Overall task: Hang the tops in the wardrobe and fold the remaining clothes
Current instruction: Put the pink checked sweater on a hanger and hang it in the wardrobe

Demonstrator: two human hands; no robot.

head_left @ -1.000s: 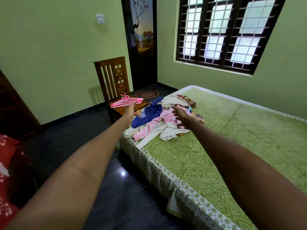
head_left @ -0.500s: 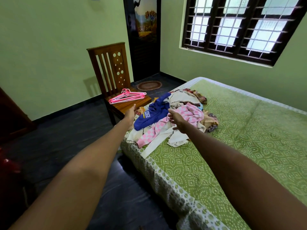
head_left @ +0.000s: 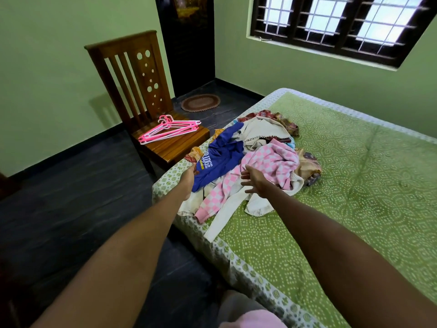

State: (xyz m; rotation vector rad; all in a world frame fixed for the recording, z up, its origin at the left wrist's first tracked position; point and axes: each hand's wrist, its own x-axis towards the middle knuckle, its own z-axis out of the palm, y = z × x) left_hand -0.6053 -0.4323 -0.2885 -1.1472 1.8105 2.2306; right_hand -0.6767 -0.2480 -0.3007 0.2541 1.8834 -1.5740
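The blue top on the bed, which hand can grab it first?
Probably the left hand: it already touches the blue top at its near edge. The right hand hovers open over the pink checked garment beside it.

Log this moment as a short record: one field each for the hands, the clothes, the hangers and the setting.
left hand: left hand at the edge of the blue top; whether it grips the cloth cannot be told
right hand: right hand open, fingers spread, over the pink checked garment
clothes: unfolded pile near the corner of the bed
hangers: pink hangers stacked on the seat of the wooden chair beside the bed
setting: green walls, barred window, dark floor, small oval mat
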